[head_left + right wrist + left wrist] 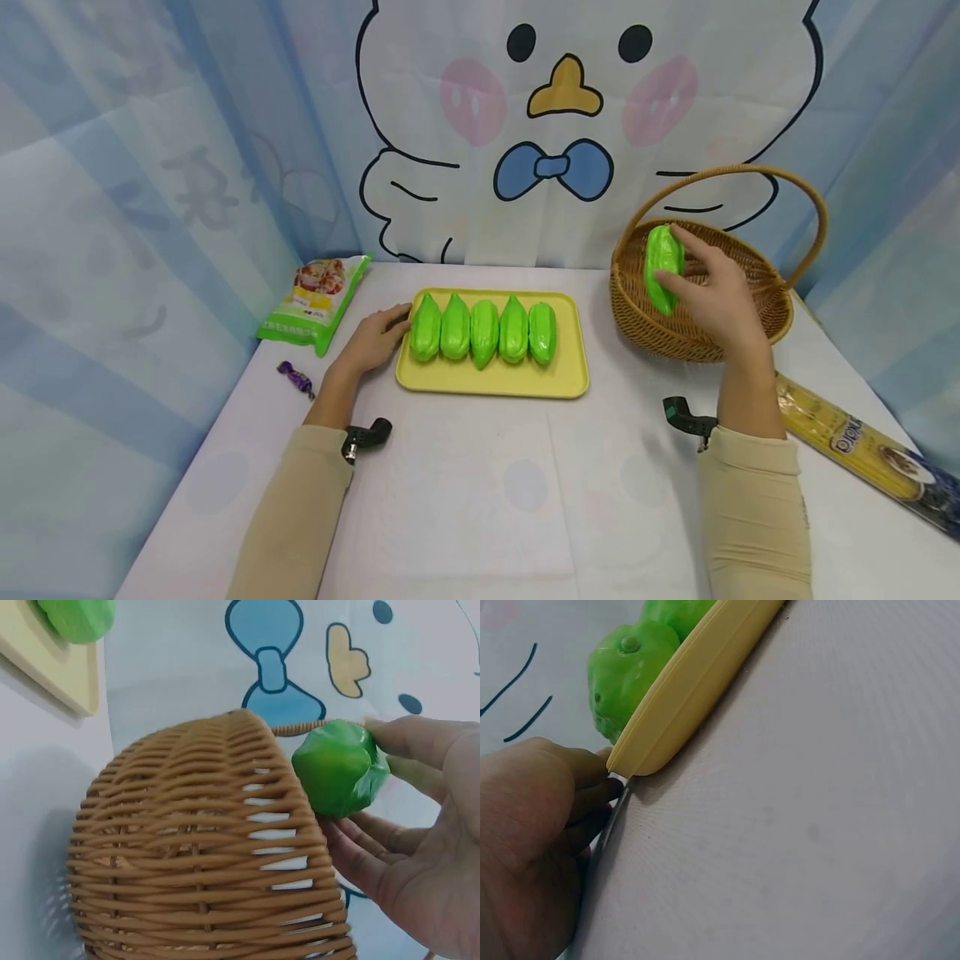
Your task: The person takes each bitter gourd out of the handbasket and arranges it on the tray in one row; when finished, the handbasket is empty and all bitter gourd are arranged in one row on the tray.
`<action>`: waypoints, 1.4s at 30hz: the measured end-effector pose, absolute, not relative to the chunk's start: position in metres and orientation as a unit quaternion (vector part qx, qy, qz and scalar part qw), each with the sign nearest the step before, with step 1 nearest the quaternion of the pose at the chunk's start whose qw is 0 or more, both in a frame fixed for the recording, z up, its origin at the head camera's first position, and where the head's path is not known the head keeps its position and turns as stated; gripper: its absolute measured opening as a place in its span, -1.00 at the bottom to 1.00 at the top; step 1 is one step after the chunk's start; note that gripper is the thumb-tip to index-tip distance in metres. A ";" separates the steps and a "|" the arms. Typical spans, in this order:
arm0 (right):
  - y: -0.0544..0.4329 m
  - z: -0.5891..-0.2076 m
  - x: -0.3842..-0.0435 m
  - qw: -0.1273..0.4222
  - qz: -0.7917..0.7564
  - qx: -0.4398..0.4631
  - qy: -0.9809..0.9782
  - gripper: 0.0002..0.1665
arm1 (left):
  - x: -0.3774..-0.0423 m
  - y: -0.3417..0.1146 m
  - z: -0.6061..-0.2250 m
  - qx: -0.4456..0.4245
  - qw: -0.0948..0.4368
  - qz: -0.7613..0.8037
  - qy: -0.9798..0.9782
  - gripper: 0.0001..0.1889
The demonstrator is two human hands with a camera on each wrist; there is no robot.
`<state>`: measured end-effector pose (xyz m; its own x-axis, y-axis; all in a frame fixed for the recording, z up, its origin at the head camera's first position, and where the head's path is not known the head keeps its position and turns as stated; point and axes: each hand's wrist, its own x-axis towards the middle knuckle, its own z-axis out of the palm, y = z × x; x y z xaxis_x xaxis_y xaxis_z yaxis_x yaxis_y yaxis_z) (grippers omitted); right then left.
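Over the left part of the wicker basket, my right hand holds a green ridged toy vegetable between thumb and fingers. In the right wrist view the held vegetable shows its lobed end beside the basket's rim. My left hand is at the left end of the yellow tray, its fingertips against the edge. The left wrist view shows those fingers at the tray's corner. Several similar green vegetables lie side by side in a row on the tray.
A green and white food packet lies at the back left, with a small purple wrapped candy in front of it. At the right, a long yellow packet of noodles lies slanted. The basket's arched handle stands upright.
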<state>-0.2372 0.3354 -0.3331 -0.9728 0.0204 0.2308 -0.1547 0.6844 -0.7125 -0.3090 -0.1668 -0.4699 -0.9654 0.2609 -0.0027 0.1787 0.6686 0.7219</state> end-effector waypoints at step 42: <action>0.258 -0.350 -0.237 -0.005 0.332 0.145 -0.932 -0.16 | -0.310 -0.167 -0.470 0.108 0.064 0.386 0.914 -0.45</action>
<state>-0.2368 0.2576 -0.3496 -0.9578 -0.2738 0.0878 -0.2676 0.7370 -0.6207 -0.3103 -0.1672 -0.4696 -0.9686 0.2465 -0.0328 0.1483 0.6783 0.7197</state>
